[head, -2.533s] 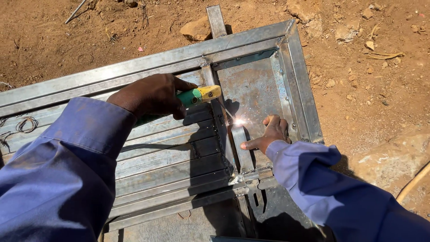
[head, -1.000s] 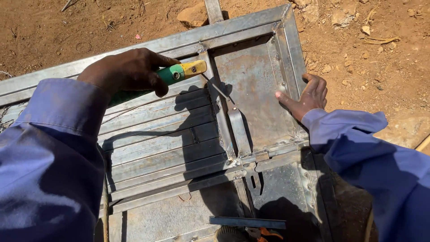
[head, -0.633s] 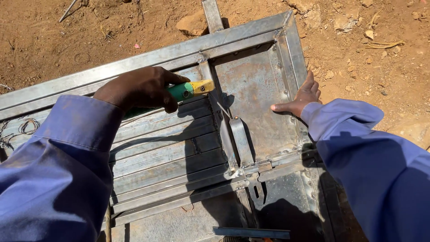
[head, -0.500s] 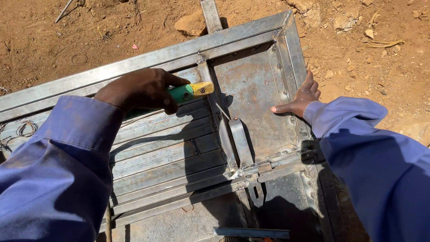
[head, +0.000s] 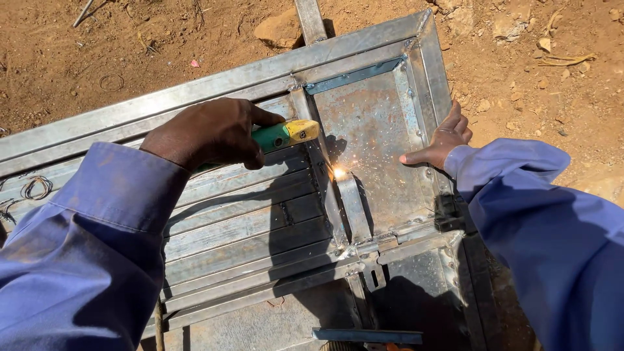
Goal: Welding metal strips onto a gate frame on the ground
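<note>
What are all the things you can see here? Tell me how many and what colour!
metal frame: one, grey, lying flat on the ground
metal slats: several, grey, in the frame's left part
flat sheet panel: one, grey and speckled, in the frame's right part
small upright strip: one, grey, on the panel beside the sparks
sparks: one bright spot, white-orange, at the strip's top end
welding holder: one, green with a yellow tip
rock: one, tan, beyond the frame
wire coil: one, dark, far left
dirt ground: reddish brown, all around
sleeves: two, blue
left hand: gripping the welding holder
right hand: pressed flat on the panel's right edge
</note>
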